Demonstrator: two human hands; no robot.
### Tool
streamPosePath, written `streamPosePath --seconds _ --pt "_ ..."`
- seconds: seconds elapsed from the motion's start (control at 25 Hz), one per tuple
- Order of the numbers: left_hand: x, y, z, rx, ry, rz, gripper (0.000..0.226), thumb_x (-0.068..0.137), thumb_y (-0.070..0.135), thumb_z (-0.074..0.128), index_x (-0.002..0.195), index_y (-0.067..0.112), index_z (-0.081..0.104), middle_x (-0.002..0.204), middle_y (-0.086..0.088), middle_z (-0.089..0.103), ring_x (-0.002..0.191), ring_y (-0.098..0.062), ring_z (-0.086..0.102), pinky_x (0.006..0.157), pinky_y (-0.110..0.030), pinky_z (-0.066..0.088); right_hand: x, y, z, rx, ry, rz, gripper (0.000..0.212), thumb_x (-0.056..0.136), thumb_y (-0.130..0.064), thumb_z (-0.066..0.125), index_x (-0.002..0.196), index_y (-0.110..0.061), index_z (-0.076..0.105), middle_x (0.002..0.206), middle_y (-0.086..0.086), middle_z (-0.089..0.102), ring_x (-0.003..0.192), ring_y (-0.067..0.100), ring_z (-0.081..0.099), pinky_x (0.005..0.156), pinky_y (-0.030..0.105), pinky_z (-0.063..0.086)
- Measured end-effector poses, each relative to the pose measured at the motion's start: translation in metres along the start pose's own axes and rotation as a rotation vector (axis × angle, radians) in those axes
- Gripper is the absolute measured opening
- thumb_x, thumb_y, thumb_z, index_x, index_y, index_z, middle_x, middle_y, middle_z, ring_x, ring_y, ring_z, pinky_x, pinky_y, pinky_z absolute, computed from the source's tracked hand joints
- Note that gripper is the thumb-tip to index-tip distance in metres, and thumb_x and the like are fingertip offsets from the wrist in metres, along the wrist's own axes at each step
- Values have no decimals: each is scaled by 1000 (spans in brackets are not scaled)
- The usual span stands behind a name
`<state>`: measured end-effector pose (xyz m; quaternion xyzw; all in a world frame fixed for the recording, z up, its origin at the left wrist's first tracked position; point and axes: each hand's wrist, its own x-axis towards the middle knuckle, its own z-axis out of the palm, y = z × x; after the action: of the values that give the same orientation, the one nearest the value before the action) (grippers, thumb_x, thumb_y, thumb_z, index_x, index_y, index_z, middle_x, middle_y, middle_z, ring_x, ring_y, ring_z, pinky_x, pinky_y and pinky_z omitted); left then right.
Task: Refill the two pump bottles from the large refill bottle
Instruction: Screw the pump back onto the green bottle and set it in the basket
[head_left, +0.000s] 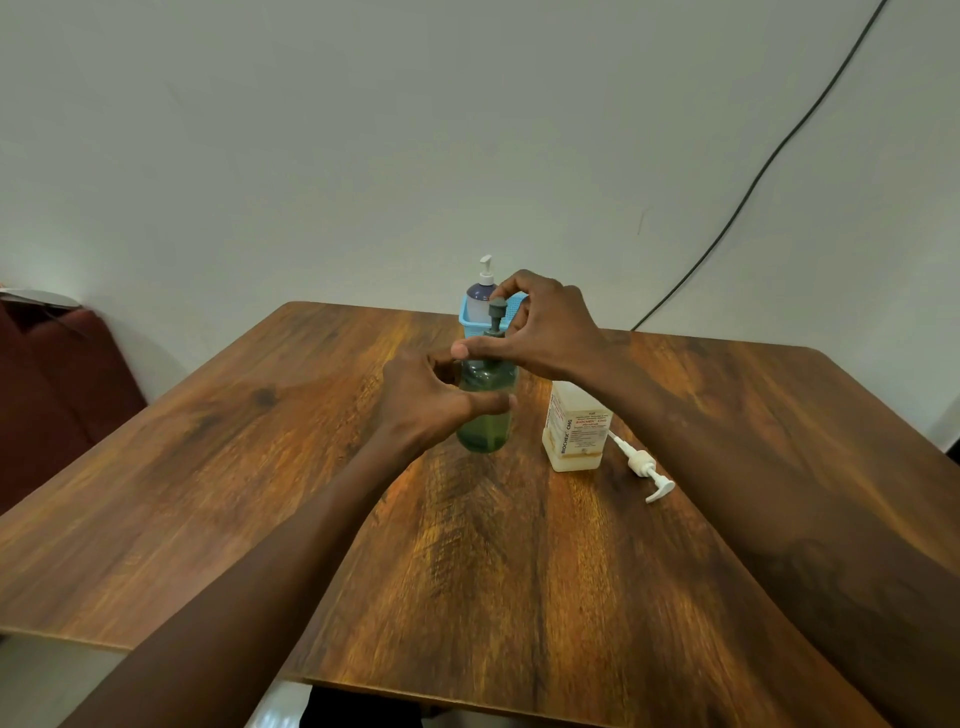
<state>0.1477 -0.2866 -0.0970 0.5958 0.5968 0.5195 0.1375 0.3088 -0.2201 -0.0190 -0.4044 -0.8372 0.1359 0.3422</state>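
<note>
A green pump bottle (484, 415) with a grey pump head stands upright in the middle of the wooden table (260, 441). My left hand (431, 400) wraps around its body. My right hand (540, 332) grips its collar just below the grey pump head. To the right stands a square cream bottle (574, 428) with a printed label and no pump on it. Its white pump (644, 467) lies loose on the table beside it. A purple bottle (480, 293) with a white pump stands in a blue basket (470, 317) behind my hands.
A black cable (769, 156) runs down the pale wall at the right. A dark red seat (57, 384) stands left of the table. The table's near edge runs close to my body.
</note>
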Motion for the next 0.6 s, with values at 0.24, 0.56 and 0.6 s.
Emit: streamPosePath --seconds 0.24,0.56,0.6 --pt "5 3 -4 -49 -2 36 79 57 51 92 128 23 71 112 9 77 93 -1 73 80 -30 64 -1 9 -18 538 -310 31 96 83 -6 83 158 -25 27 124 9 71 112 15 71 95 32 59" --pt "7 10 1 -34 3 61 70 60 41 94 123 19 73 111 9 77 94 -1 73 81 -29 63 4 4 -3 248 -54 50 81 75 -52 86 141 -24 47 130 0 64 114 17 65 93 30 59" --pt "7 9 0 -56 -3 60 71 60 42 94 124 20 73 111 10 77 94 0 73 82 -30 63 4 6 -8 383 -179 55 78 82 -34 85 146 -24 43 131 2 65 116 17 66 95 31 59"
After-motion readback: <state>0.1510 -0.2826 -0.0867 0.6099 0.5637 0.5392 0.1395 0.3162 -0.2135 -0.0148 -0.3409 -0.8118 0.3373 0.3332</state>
